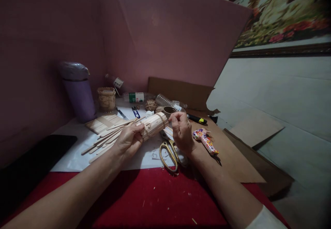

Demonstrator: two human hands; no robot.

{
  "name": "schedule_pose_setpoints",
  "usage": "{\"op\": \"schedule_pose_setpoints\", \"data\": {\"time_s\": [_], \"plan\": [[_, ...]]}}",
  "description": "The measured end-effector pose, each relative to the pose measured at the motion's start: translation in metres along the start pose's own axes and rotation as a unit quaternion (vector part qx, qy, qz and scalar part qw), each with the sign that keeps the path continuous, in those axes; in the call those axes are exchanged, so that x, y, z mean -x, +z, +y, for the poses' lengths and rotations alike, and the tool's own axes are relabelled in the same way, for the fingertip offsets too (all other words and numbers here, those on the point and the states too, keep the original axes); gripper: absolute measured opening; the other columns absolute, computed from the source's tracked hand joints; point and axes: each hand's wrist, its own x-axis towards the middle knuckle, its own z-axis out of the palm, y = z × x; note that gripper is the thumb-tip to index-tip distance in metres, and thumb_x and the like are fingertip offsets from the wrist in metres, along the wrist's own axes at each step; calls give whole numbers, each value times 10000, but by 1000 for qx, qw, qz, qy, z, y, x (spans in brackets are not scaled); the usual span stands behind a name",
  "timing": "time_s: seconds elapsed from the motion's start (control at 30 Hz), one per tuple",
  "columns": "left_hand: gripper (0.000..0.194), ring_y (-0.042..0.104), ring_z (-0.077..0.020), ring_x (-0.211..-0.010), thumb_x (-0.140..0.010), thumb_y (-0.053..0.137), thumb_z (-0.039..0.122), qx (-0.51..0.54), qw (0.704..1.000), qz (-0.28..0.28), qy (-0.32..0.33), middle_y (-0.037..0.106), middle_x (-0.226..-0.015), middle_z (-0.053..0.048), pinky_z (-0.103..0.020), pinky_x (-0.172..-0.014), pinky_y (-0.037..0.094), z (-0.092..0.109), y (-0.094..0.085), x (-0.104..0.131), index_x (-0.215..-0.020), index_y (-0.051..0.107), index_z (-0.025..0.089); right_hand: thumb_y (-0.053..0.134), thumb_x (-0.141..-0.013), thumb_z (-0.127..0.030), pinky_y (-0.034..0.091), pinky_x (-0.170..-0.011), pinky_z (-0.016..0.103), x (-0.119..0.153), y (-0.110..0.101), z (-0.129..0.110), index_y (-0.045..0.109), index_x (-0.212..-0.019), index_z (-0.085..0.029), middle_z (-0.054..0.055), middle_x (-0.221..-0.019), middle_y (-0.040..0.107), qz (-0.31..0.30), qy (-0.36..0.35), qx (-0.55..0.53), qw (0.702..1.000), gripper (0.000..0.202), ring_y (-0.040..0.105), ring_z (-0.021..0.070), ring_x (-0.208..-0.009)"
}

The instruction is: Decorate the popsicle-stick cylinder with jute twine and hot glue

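L hand (130,138) clamped on twine-tied craft-stick cylinder (154,122)
R hand (182,131) curled nr its end; I can't tell if it's gripping anything.

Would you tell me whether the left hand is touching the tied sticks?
Touching: the head view shows the left hand gripping the tied sticks, thumb against them.

Left fingers (140,127) hold stick bundle (154,123); right fingers (178,116) curled near end.
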Motion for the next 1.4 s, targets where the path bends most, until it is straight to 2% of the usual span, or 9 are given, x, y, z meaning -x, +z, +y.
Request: {"op": "schedule_pose_setpoints", "data": {"time_s": [0.13, 0.27, 0.33, 0.47, 0.53, 0.67, 0.9, 1.1, 1.4], "plan": [[219, 694, -235, -845, -683, 617, 17, -37, 997, -35, 62, 727, -848, -150, -303, -775, 558, 1, -1, 0, -895, 670, 31, 387, -905, -218, 437, -618, 288, 4, -4, -9, 478, -795, -220, 18, -719, 574, -41, -33, -16, 999, 144, 543, 153, -643], [162, 692, -229, -780, -631, 674, 66, -57, 993, -26, 98, 720, -729, -93, -293, -725, 549, 1, -2, -1, -792, 676, 76, 461, -899, -251, 363, -541, 266, 6, -5, -19, 435, -588, -228, -27, -534, 484, -162, -154, -9, 975, 313, 458, 121, -518], [167, 694, -238, -789, -617, 698, 85, -63, 991, -29, 111, 724, -730, -89, -302, -732, 546, 1, -2, -1, -783, 679, 81, 497, -897, -256, 374, -561, 268, 5, -3, -20, 489, -613, -218, -14, -563, 531, -166, -180, 8, 970, 286, 488, 129, -551], [205, 696, -271, -868, -592, 716, 73, -62, 988, -37, 133, 735, -766, -111, -324, -784, 541, 1, 3, 2, -795, 690, 66, 529, -883, -247, 441, -669, 303, 1, 3, -14, 583, -852, -171, 63, -799, 626, -25, -52, 66, 996, 98, 561, 175, -707], [213, 694, -278, -895, -592, 714, 58, -62, 988, -43, 133, 739, -782, -121, -330, -806, 537, 1, 7, 5, -804, 692, 58, 589, -858, -343, 461, -663, 317, -2, 5, -8, 583, -942, -149, 90, -884, 623, 16, 36, 65, 997, 211, 560, 180, -699], [257, 695, -269, -886, -589, 706, 27, -68, 990, -51, 115, 741, -819, -132, -334, -813, 531, 1, 12, 10, -845, 690, 49, 611, -846, -408, 465, -619, 290, -5, 7, -1, 612, -852, -178, 48, -785, 637, -27, 118, -1, 993, 230, 569, 169, -660], [235, 676, -193, -689, -627, 625, -29, -61, 995, -51, 57, 730, -781, -118, -277, -681, 528, 1, 6, 8, -841, 682, 48, 609, -829, -337, 458, -620, 294, -5, 4, -3, 664, -755, -176, 50, -726, 665, -57, 128, -16, 990, 186, 586, 172, -645], [232, 681, -210, -716, -633, 636, -11, -64, 997, -45, 15, 720, -777, -120, -294, -693, 536, 4, -3, 1, -855, 667, 48, 631, -789, -370, 493, -630, 303, -8, 6, 2, 700, -740, -178, 69, -761, 714, -66, 169, -98, 978, 210, 626, 191, -685], [235, 686, -221, -745, -618, 631, -25, -92, 993, -44, 53, 727, -776, -121, -288, -696, 527, 3, 2, 5, -834, 682, 55, 656, -773, -403, 478, -582, 282, -6, 7, 1, 675, -725, -172, 42, -680, 680, -67, 201, -119, 970, 236, 604, 168, -616]]}}
